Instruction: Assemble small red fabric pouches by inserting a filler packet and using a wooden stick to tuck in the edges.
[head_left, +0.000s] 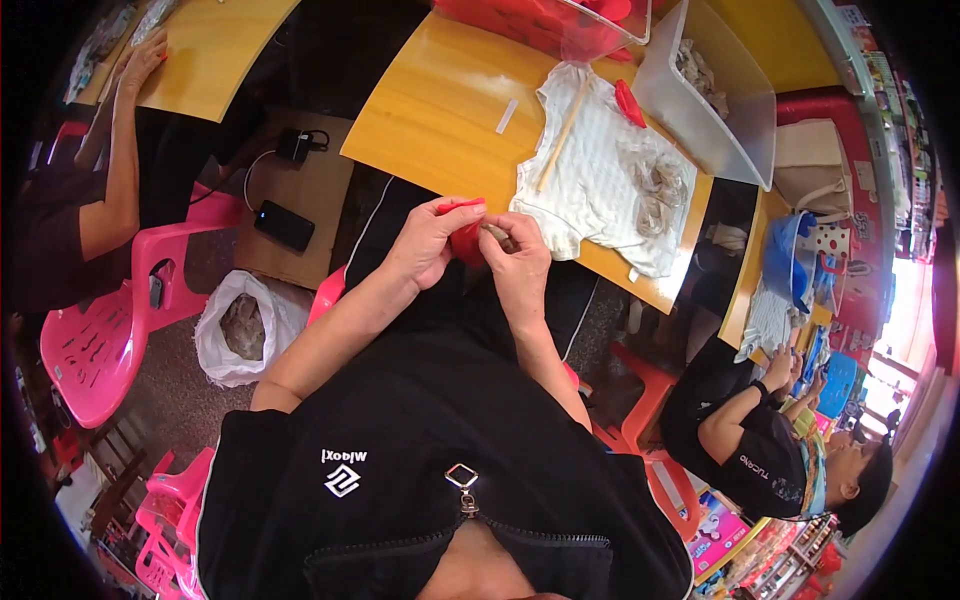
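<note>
Your left hand grasps a red piece and your right hand pinches a beige bit beside it, by the edge of the worktop and its white cloth; you seem to be fitting the two together, which likely calls next for a steady left grip

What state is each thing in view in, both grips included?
Red piece: held up at both grips
Left grip: pinching it
Right grip: fingers closed at its edge
White cloth: spread on the table
Wooden stick: lying on the cloth
Clear bin: uncovered, beige material inside
White sack: open, contents showing
Black device: lying flat, blue light lit
</note>
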